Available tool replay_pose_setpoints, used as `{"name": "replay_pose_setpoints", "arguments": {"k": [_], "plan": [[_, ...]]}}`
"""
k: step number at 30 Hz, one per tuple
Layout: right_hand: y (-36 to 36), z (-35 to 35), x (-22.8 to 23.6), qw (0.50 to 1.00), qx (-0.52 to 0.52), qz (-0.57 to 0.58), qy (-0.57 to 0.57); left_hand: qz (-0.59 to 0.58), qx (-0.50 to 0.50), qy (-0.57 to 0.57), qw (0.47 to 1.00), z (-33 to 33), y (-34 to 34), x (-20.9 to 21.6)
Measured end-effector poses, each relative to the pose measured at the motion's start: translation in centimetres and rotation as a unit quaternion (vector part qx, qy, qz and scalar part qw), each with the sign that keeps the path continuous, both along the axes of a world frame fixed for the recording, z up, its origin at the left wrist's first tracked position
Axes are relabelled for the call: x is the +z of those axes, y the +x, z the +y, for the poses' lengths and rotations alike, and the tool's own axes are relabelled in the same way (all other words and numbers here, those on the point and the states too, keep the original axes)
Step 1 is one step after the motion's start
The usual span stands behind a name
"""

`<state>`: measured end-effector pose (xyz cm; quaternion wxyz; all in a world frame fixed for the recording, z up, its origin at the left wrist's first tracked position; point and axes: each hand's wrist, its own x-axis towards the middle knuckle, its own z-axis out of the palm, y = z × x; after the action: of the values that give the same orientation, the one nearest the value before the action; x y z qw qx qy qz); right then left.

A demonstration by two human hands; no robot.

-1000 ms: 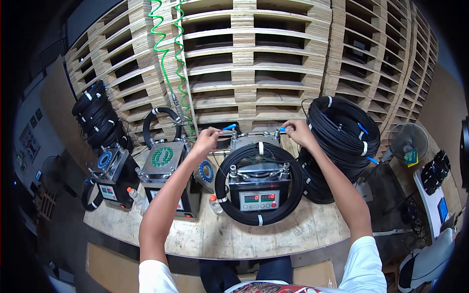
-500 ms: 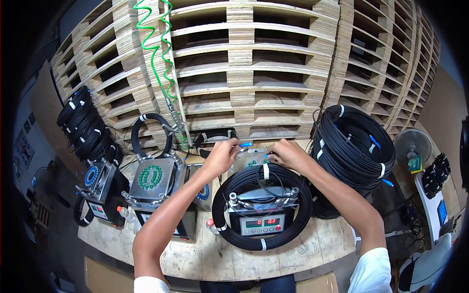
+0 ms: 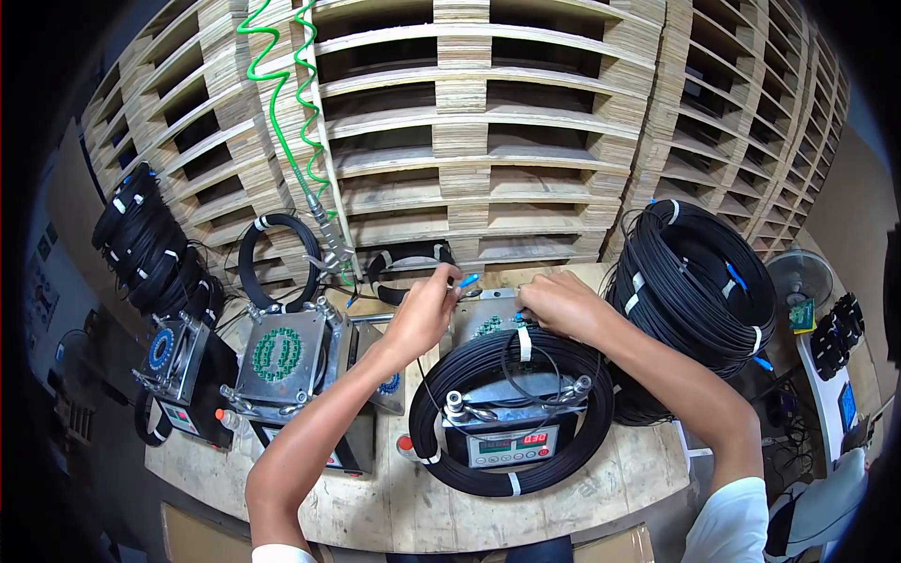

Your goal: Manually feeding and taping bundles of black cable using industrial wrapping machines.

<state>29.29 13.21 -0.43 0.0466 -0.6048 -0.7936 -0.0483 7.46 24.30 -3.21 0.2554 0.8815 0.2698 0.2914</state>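
Note:
My left hand (image 3: 424, 311) is closed in a pinch on a black cable's blue connector (image 3: 468, 281), held above the far side of the front machine. To its right, my right hand (image 3: 563, 305) is bent down over the machine's metal plate (image 3: 469, 314), fingers closed around a small blue connector (image 3: 519, 318) at the plate; its fingertips are partly hidden. Green fittings (image 3: 490, 326) sit on that plate. A large coil of black cable (image 3: 424, 403), tied with white bands, rests around the machine, whose front panel (image 3: 511, 447) has a lit red display.
A second machine with a ring of green fittings (image 3: 277, 354) and a third with a blue ring (image 3: 161, 348) stand left. Tall cable coils (image 3: 638, 291) rise at right. Wooden pallets (image 3: 460, 131) are stacked behind; a green spiral air hose (image 3: 277, 103) hangs there. Red-capped bottle (image 3: 405, 444) beside the coil.
The whole view has shifted slightly. My right hand's fingers have curled lower over the plate. The connector in my left hand now tilts upward. The red display reads differently.

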Motion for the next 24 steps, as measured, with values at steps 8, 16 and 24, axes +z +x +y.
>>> {"name": "replay_pose_setpoints", "arguments": {"k": [8,16,24], "plan": [[-2.6,2.0,2.4,0.989,0.034,-0.141,-0.036,-0.014,-0.005,-0.016,1.0,0.8,-0.6,-0.4],[-3.2,2.8,1.6,0.985,0.028,-0.146,-0.085,-0.001,0.009,-0.035,0.999,-0.4,-0.2,0.9],[0.6,1.1,-1.3,0.985,-0.011,0.163,-0.062,0.076,-0.022,0.066,0.995,-1.3,0.6,1.9]]}}
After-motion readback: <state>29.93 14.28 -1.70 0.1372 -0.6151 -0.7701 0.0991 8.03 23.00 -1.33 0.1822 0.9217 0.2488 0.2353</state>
